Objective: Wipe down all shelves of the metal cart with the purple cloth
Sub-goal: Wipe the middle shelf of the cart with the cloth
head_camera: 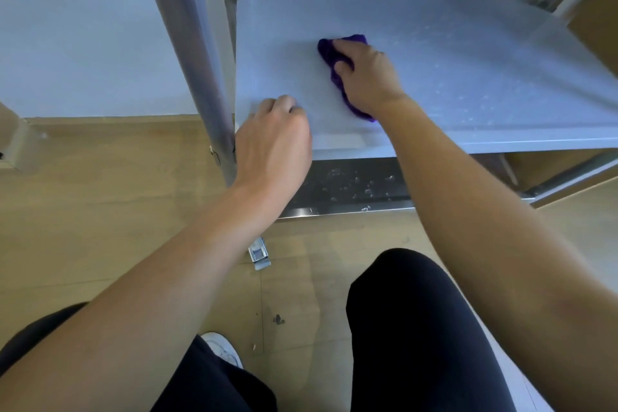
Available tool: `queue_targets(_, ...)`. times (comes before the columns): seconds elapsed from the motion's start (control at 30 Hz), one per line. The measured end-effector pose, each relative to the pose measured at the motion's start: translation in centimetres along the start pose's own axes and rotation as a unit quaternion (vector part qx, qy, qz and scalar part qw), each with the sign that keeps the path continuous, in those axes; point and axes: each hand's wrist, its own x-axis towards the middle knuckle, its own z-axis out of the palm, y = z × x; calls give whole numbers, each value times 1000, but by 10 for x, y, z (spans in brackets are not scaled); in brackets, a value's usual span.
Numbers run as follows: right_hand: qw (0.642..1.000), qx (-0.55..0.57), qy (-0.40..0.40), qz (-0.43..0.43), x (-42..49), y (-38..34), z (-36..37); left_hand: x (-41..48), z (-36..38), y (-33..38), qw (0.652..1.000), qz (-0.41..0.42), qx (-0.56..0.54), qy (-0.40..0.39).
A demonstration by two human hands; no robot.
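Purple cloth (pixel 334 75) — bunched, flat on the metal cart (pixel 468 77) middle shelf — droplets alongside.

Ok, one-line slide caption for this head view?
Right hand presses the purple cloth on the cart's middle shelf while the left hand braces its front edge.

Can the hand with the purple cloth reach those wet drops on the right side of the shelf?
Probably yes. The right hand presses the crumpled purple cloth on the same flat grey metal shelf, and nothing stands between it and the water droplets.
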Motion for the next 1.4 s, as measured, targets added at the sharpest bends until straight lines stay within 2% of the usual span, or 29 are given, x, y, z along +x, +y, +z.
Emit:
queue_targets(0.2,996,52,26,-73,-54,-5,8,8,3,4,1000,-2,21,9)
queue_targets(0.33,995,47,34,-78,-61,4,5,11,4,14,1000,-4,4,5)
queue_targets(0.47,995,52,31,-82,-61,12,2,14,8,24,998,40,-49,14)
queue_targets(0.7,998,32,43,-41,-66,57,-22,13,14,52,992,82,-98,10)
queue_targets(0.87,999,15,46,-9,-69,92,-40,20,28,104,985,130,-114,-5)
queue_targets(1.27,996,-13,70,61,-78,178,-90,28,47,195,975,161,-145,-48)
queue_targets(1.4,993,-44,70,88,-85,214,-111,26,56,205,975,150,-161,-22)
